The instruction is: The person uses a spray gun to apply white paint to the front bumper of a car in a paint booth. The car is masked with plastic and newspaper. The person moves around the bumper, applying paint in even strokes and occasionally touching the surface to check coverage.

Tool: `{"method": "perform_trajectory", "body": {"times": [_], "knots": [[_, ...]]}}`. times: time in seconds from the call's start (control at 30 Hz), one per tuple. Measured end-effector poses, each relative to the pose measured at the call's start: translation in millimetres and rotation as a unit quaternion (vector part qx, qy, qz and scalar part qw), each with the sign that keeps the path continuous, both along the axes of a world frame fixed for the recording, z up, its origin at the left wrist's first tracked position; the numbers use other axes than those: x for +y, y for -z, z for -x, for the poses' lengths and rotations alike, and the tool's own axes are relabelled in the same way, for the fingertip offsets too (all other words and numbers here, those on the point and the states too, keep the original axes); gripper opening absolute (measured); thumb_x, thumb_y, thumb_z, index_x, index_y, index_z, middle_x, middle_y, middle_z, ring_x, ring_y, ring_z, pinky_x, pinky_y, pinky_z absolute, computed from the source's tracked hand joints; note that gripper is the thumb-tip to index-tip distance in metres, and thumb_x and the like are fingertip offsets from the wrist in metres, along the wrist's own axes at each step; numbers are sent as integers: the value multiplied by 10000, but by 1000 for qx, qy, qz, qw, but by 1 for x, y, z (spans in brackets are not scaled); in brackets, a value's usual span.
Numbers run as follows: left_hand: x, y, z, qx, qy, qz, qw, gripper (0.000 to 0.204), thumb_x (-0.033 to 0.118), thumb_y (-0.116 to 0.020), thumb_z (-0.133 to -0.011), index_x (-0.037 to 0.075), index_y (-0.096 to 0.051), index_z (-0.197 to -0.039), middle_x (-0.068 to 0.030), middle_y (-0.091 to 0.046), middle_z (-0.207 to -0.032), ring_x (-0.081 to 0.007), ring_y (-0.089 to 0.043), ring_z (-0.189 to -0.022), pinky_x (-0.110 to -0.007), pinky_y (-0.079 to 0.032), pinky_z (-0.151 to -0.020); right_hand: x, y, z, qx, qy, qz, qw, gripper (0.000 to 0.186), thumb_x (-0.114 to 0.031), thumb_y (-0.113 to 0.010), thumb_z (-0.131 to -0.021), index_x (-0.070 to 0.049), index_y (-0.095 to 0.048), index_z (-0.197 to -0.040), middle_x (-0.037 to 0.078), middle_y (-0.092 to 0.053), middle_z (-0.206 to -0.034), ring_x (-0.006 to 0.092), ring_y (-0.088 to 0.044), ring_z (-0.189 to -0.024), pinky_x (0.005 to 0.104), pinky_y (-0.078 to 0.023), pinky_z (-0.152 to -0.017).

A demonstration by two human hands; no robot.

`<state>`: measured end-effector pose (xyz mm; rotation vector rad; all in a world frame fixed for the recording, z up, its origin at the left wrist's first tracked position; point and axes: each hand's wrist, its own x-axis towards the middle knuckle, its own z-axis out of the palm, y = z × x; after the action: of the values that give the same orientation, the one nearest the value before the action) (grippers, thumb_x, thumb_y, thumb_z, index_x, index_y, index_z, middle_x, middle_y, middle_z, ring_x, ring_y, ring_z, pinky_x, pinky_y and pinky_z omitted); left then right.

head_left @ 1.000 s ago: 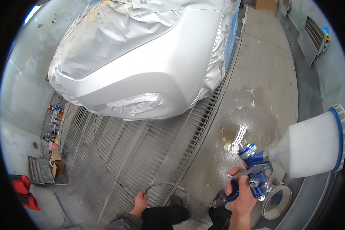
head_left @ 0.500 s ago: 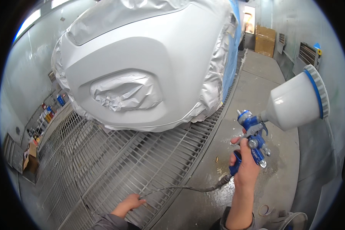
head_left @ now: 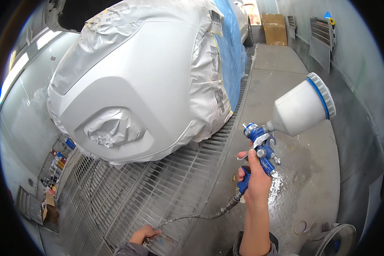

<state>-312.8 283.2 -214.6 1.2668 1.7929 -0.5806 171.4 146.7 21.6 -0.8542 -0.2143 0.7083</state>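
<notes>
My right hand [head_left: 257, 183] grips a blue spray gun [head_left: 258, 137] with a white plastic cup [head_left: 298, 106] angled up to the right, its nozzle pointing up and left. From the gun's handle a dark air hose [head_left: 200, 216] runs down to the lower left, where my left hand [head_left: 145, 234] holds it. Beyond the gun stands a car end with a pale, smooth bumper [head_left: 158, 72], wrapped round with crumpled masking paper [head_left: 207, 89] and blue film [head_left: 230, 55]. A recess in the bumper [head_left: 111, 128] is covered with crumpled paper.
Floor grating [head_left: 128, 196] runs under the car beside a metal walkway [head_left: 298, 166]. A metal container [head_left: 328, 239] and tape ring [head_left: 300, 226] lie lower right. Cans [head_left: 57, 166] line the left wall; a cardboard box [head_left: 275, 30] stands at the back, near wall vents [head_left: 321, 34].
The view has tilted up along the car's side. My right hand has raised the gun and cup higher in the picture, and the bumper shows more fully. My left hand still holds the hose.
</notes>
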Motion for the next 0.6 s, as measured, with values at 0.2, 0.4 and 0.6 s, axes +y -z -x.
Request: {"method": "perform_trajectory", "body": {"times": [0.2,0.4,0.6], "knots": [[-5,13,15,26,115,43,992,572,576,-806,-854,12,-726,-804,-72,-707,-739,-212,-695,-646,-384,-607,-511,2,28,-30,41,-136,11,990,321,-236,-646,-1040,-73,-621,-1316,74,-704,-949,121,-523,-528,266,-426,-479],[-27,-7,-23,46,12,9,999,613,585,-848,-798,-18,-742,-816,-67,-685,-684,-224,-696,-638,-443,-613,-519,10,50,-54,34,-199,32,979,213,-215,-679,-1008,-64,-672,-1158,81,-721,-930,105,-527,-527,250,-423,-464],[-30,2,-2,57,165,-13,985,711,741,-748,-798,31,-754,-760,-62,-733,-713,-203,-723,-675,-364,-577,-645,19,65,-67,51,-243,20,968,146,-193,-698,-994,-61,-670,-1049,69,-731,-903,87,-538,-520,246,-420,-455]]}}
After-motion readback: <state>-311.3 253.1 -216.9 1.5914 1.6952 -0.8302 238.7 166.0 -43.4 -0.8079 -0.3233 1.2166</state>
